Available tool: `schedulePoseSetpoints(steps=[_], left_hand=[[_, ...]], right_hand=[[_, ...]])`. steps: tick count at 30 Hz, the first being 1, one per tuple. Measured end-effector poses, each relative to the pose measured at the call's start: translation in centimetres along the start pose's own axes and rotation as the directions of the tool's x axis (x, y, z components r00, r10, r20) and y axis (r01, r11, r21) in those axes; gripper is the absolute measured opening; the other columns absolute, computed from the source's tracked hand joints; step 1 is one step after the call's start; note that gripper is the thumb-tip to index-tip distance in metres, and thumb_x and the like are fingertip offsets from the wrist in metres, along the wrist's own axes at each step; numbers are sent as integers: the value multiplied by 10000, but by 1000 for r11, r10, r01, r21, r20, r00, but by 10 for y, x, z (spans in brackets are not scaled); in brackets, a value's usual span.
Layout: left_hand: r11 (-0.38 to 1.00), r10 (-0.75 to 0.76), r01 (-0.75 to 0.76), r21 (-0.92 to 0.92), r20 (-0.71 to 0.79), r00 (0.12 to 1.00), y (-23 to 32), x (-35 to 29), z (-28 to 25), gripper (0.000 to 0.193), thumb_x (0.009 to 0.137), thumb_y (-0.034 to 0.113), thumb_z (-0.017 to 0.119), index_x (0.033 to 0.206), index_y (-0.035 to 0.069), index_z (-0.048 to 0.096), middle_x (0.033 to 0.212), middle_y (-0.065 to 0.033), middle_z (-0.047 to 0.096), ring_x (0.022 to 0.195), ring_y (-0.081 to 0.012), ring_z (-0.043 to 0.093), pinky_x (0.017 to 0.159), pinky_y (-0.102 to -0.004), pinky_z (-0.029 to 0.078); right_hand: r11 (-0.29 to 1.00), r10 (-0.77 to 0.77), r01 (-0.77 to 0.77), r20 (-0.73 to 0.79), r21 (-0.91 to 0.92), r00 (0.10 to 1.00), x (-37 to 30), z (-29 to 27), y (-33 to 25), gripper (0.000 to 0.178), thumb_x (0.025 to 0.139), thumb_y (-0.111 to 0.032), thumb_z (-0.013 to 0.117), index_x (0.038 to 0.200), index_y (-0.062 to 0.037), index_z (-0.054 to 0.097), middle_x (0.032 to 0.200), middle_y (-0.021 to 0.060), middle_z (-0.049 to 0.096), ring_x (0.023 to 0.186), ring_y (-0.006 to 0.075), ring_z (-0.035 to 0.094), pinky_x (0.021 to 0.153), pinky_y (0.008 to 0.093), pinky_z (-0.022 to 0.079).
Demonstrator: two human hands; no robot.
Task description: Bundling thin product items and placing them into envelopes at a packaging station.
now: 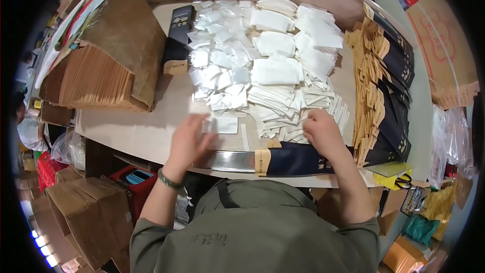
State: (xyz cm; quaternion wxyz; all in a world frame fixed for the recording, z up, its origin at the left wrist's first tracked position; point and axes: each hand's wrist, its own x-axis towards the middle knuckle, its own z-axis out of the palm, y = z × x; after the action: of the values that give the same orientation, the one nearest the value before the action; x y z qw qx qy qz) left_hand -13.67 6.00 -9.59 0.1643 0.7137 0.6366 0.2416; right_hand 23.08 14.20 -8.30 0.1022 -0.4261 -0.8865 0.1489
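Bright table, dark curved rim

Even, fairly bright light falls on the table, washing fine detail from the white packets. The clear packets catch small glints, and the metal strip carries a pale sheen. Soft shadows gather beneath the table's near edge. The left hand is smeared by motion blur; the right hand looks crisper. Fisheye distortion bows the table's edges, the corners fall to black, and bluish-white light spots glare at lower left.
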Motion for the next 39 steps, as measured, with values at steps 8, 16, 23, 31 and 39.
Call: schedulePoseSetpoints(steps=[8,16,23,31,39], left_hand=[[983,-180,183,6,-160,971,-35,25,-9,266,843,181,718,1071,57,663,1016,-128,665,915,-316,649,771,-396,519],[939,-342,342,-27,-120,932,-19,107,24,370,796,270,778,1064,51,649,980,-120,664,891,-310,642,770,-391,506],[941,-332,338,12,-162,929,-23,108,18,373,800,260,756,1101,75,635,1029,-119,652,918,-300,645,766,-405,504],[991,-35,65,114,-253,967,-15,125,26,286,845,245,704,1082,90,664,1088,-75,649,923,-301,643,782,-406,514],[972,135,-61,229,-326,936,-37,136,22,146,831,157,675,946,69,688,959,-82,665,894,-295,638,769,-403,514]], right_hand=[[987,103,-107,41,123,994,3,-12,-16,117,799,-82,709,864,-39,622,843,122,608,881,335,594,779,409,493],[964,-236,246,-95,106,967,100,98,-123,185,758,-145,733,830,-57,587,828,120,586,846,333,601,729,428,503],[953,-191,193,-29,232,981,68,62,-133,171,771,-125,713,836,-43,577,849,122,568,825,336,589,703,428,495],[937,-321,324,-44,131,946,17,52,-130,124,759,-130,679,804,-77,576,764,81,529,743,276,571,634,408,465],[980,191,-198,-252,-4,949,21,0,-29,184,829,-40,641,1011,-27,665,951,163,638,936,359,613,829,433,509]])
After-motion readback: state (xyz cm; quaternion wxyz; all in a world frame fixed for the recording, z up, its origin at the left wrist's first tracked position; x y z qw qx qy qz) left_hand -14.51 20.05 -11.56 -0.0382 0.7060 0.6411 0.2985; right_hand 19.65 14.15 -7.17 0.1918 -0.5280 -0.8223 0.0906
